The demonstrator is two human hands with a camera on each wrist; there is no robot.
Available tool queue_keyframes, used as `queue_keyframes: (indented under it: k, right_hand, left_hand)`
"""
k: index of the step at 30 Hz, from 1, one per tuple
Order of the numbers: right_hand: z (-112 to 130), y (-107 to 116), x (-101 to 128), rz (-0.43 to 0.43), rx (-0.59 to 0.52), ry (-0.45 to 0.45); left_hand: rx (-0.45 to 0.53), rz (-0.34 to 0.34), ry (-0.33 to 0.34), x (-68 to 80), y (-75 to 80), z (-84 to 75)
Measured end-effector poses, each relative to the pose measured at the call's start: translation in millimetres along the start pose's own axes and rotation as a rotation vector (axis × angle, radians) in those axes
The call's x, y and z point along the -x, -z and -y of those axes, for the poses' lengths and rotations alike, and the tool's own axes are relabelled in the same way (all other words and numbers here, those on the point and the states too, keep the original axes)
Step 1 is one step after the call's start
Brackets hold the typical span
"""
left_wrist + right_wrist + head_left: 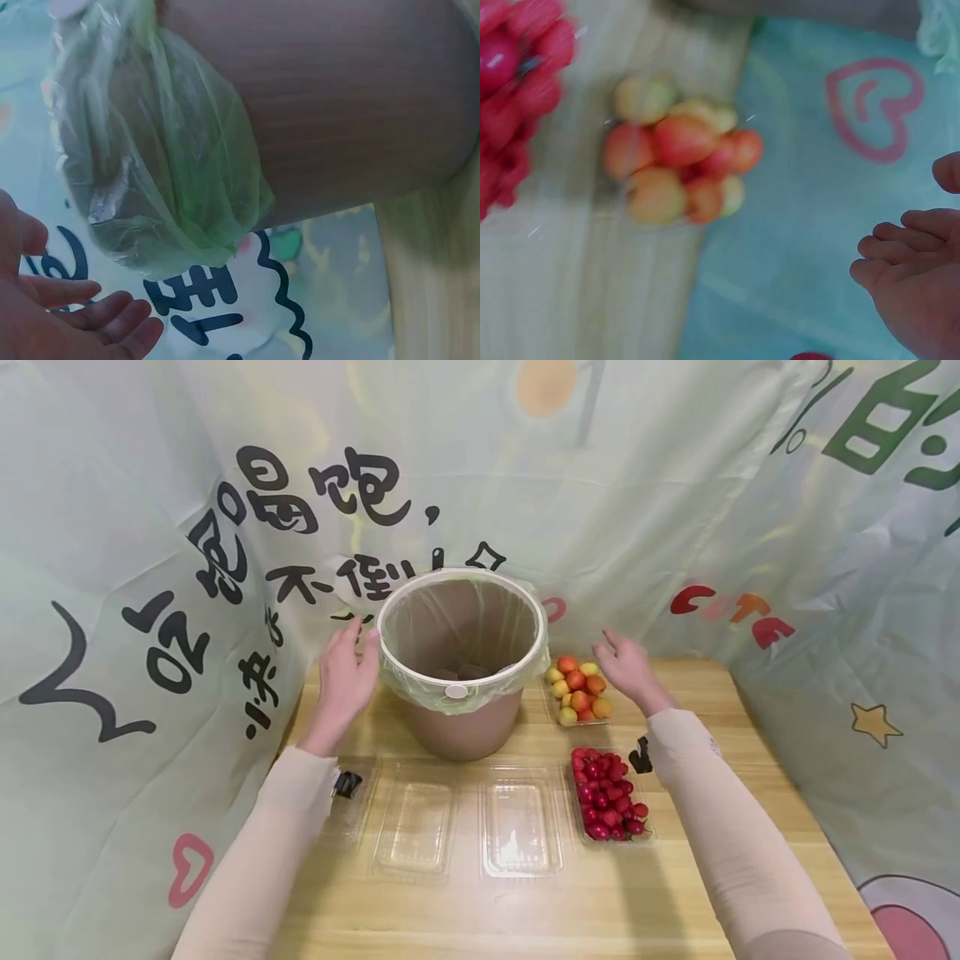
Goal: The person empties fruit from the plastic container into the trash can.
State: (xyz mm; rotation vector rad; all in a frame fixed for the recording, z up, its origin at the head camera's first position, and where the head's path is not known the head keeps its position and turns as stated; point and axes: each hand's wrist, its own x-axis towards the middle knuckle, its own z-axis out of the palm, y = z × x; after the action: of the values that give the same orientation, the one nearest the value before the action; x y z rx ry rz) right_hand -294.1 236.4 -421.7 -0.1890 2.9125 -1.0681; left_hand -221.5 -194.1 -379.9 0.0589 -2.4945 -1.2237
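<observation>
A brown bin (465,727) with a pale rim stands on the table, lined with a thin green plastic bag (450,697) folded over the rim. My left hand (348,672) is raised just left of the rim, fingers relaxed and holding nothing; the left wrist view shows it beside the bag's hanging edge. My right hand (628,667) is held in the air right of the bin, fingers extended, nothing in it. Near it lies a clear container of orange and yellow fruits (576,681). Some dark contents show at the bin's bottom.
Two clear plastic containers (522,827) lie in front of the bin, with another clear container (360,818) partly under the left forearm. A box of red fruits (607,797) sits at the right. Printed cloth walls (600,527) rise behind and at both sides of the wooden table (480,918).
</observation>
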Motion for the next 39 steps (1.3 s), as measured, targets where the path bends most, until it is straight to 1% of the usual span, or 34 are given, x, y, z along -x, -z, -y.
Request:
queue_keyframes:
  k: [2, 3, 5, 7, 9, 12, 14, 16, 21, 23, 28, 34, 39]
  right_hand:
    - [-13, 1, 6, 0.025, 0.004, -0.032]
    - [-20, 1, 8, 0.034, 0.006, -0.043]
    - [-34, -1, 13, 0.045, 0.018, -0.06]
    - [-45, -3, 18, 0.053, 0.017, -0.081]
    - [-56, -7, 23, 0.063, 0.022, -0.097]
    - [-66, -15, 25, 0.094, 0.019, -0.119]
    - [-72, -19, 26, 0.103, 0.007, -0.125]
    - [-76, -22, 27, 0.101, 0.0, -0.13]
    - [-85, -30, 28, 0.134, 0.02, -0.139]
    - [-89, -34, 28, 0.138, 0.041, -0.13]
    - [-98, -43, 29, 0.103, 0.028, -0.127]
    - [-106, -53, 29, 0.106, -0.065, -0.171]
    - [-109, -57, 24, 0.082, -0.087, -0.2]
  left_hand:
    - [-0.042, 0.031, -0.036, -13.6, -3.1, -5.1]
    - [-0.066, 0.036, -0.055, -20.3, -4.6, -7.5]
    - [-0.099, 0.06, -0.078, -31.9, -7.2, -11.7]
    - [-0.139, 0.111, -0.091, -41.3, -11.0, -15.2]
    - [-0.184, 0.184, -0.098, -48.0, -16.6, -16.9]
    - [-0.257, 0.293, -0.078, -53.1, -22.4, -12.5]
    - [-0.302, 0.341, -0.069, -55.1, -25.9, -9.8]
    - [-0.35, 0.366, -0.063, -56.4, -27.6, -9.1]
    - [-0.473, 0.396, -0.072, -56.7, -29.2, -13.6]
    - [-0.498, 0.399, -0.066, -55.8, -29.0, -15.5]
    - [-0.515, 0.404, -0.048, -55.2, -29.3, -18.1]
    - [-0.525, 0.4, -0.045, -54.6, -29.4, -16.8]
    - [-0.527, 0.407, -0.042, -55.0, -28.4, -16.0]
